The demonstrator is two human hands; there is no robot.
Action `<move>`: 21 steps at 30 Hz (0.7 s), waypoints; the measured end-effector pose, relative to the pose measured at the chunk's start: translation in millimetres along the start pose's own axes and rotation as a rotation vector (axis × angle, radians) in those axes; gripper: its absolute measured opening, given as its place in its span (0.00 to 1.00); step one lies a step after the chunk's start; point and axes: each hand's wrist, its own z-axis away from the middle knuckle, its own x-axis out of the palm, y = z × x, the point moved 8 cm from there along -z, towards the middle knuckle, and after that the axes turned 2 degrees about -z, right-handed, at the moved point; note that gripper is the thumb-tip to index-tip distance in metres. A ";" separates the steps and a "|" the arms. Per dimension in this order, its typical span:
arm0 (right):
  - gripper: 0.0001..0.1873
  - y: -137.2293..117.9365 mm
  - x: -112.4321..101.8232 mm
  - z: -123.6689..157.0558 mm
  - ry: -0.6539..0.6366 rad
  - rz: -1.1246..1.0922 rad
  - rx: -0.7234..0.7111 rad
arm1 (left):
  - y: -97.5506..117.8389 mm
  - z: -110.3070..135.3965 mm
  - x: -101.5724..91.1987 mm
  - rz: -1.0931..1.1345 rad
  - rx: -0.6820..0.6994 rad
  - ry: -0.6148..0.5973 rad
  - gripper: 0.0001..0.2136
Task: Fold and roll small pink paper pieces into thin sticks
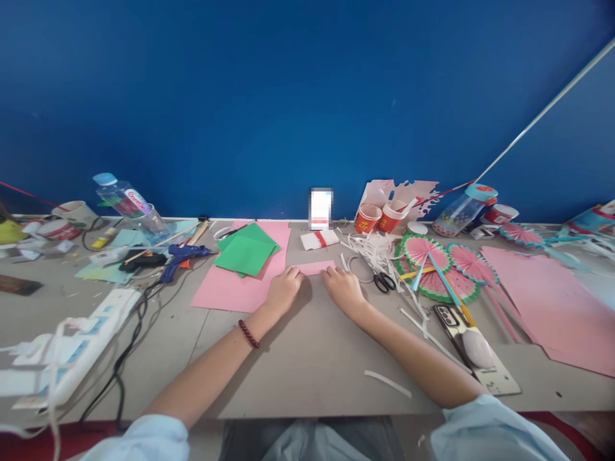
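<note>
Pink strip (317, 268)'s mid-frame, between curled fingers: left hand (285, 289) at one end, right hand (344, 289) at the other, can't tell if gripping.

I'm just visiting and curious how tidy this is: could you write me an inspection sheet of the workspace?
Surface: grey tabletop, loose white strip near its front edge.
Work in hand: pink paper strip.
Clutter: green paper sheets overlapping pink paper; blue glue gun; black-handled scissors beside white shreds; pleated paper fans.
Hands: left hand and right hand touching the pink paper strip; grip unclear.
Cables: black cables beside a white power strip.
Surroundings: blue wall behind.
</note>
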 end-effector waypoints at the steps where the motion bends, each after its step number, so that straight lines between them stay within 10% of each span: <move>1: 0.13 0.9 1.3 -0.6 0.004 0.000 -0.002 | 0.2 -1.2 -0.5 -0.008 0.017 0.000 0.09; 21: 0.11 7.8 -1.0 -6.2 0.328 -0.029 -0.141 | 9.0 -2.7 -5.9 -0.157 0.181 0.211 0.07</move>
